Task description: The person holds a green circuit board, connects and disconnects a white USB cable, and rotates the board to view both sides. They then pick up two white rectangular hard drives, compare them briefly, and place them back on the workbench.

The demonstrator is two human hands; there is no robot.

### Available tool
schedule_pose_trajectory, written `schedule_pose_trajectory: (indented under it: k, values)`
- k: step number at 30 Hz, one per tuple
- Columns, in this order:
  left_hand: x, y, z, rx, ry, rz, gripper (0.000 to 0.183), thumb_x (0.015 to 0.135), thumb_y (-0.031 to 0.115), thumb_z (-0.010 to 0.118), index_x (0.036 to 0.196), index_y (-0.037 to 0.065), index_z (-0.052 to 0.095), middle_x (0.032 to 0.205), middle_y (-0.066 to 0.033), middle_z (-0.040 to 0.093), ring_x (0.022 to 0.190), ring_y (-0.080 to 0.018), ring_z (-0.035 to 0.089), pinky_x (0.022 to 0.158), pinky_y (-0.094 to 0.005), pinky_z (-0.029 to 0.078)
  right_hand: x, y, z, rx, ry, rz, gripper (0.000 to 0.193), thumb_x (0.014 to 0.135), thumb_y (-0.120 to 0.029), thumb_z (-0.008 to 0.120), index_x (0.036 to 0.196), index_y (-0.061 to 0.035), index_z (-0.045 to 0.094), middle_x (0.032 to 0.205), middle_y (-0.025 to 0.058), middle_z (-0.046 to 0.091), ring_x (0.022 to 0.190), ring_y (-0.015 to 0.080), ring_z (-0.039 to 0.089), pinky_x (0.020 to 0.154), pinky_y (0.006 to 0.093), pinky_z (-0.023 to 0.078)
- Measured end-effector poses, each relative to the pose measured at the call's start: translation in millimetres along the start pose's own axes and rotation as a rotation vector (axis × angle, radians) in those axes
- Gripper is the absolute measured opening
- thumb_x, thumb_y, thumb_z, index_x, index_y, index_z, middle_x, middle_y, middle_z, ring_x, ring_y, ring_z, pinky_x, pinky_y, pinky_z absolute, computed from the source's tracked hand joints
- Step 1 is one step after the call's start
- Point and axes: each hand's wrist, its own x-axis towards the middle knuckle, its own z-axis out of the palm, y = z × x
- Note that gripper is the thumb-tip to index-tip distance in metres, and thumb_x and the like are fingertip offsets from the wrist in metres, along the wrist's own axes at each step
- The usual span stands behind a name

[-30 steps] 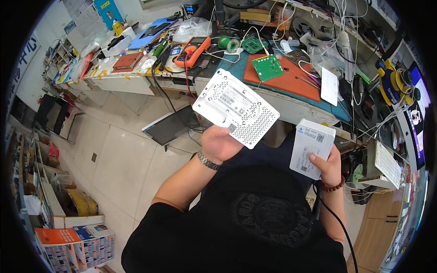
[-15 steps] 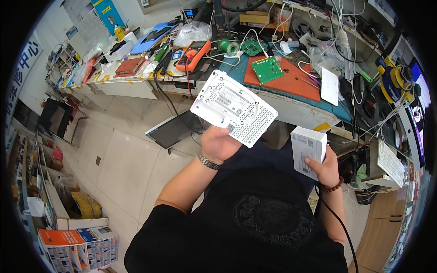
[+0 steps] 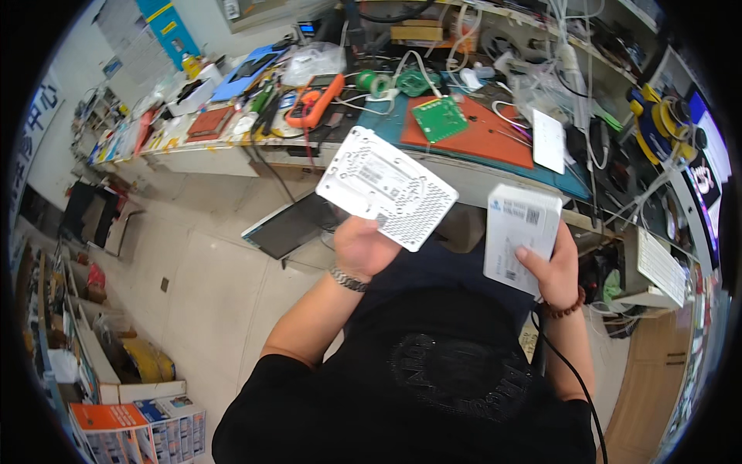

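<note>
My left hand [image 3: 364, 247] grips the lower edge of a white perforated plastic device cover [image 3: 379, 182], thumb on its face. A label and rows of vent holes show on that face. In my right hand [image 3: 553, 267] is a flat white box [image 3: 516, 232] with printed labels, my thumb pressed on its front and the fingers hidden behind. Both items are held up in front of the workbench, apart from each other. Beyond them, a green circuit board [image 3: 440, 118] lies on an orange-red mat [image 3: 495, 138].
On the bench are an orange multimeter [image 3: 314, 100], a green spool [image 3: 372, 82], a white flat panel [image 3: 548, 141] and tangled cables. A dark flat screen [image 3: 292, 226] leans below the bench. A black cable [image 3: 568, 363] hangs beside my right forearm. At right sits a white keyboard [image 3: 661, 265].
The box in my right hand has turned its labelled face more squarely toward me. The cover in my left hand is still held, shifted slightly left. The whole view has moved a little.
</note>
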Motion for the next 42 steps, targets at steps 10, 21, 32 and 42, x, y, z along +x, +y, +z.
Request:
schedule_pose_trajectory:
  k: [10,21,32,42]
  values:
    - [-3.0,-38.9,-13.6,0.066,0.048,-0.226,0.084,0.089,0.015,0.064,0.164,0.002,0.031,0.160,-0.0202,0.050,0.147,-0.0414,0.051,0.119,-0.0632,0.043,37.9,-8.1,-1.9,0.602,-0.078,0.123,0.049,0.102,-0.009,0.057,0.149,0.0065,0.051,0.141,0.0178,0.067,0.126,0.0265,0.068,0.108,0.0394,0.053]
    - [-20.9,-59.3,-5.8,0.164,-0.033,-0.174,0.098,0.093,0.051,0.082,0.165,0.007,0.032,0.165,-0.0108,0.045,0.151,-0.0288,0.046,0.121,-0.0488,0.045,25.4,-15.8,107.7,-1.060,-0.109,-0.766,0.054,0.081,-0.024,0.085,0.128,-0.0011,0.071,0.126,0.0213,0.073,0.113,0.0386,0.070,0.091,0.0467,0.059]
    - [-11.0,-30.7,8.0,-0.031,0.045,-0.088,0.096,0.088,0.039,0.081,0.165,0.007,0.031,0.160,-0.0151,0.051,0.148,-0.0347,0.050,0.122,-0.0552,0.043,30.8,-31.8,56.8,-0.750,0.049,-0.574,0.050,0.092,-0.013,0.080,0.138,0.0003,0.066,0.142,0.0221,0.067,0.131,0.0402,0.062,0.110,0.0462,0.049]
    - [-16.1,-30.2,13.8,0.013,-0.002,-0.099,0.099,0.084,0.039,0.083,0.163,0.007,0.033,0.158,-0.0137,0.053,0.147,-0.0330,0.052,0.120,-0.0522,0.045,20.1,-7.5,56.5,-0.082,-0.240,0.068,0.055,0.106,-0.017,0.070,0.150,0.0104,0.051,0.131,0.0154,0.069,0.119,0.0172,0.065,0.103,0.0327,0.051]
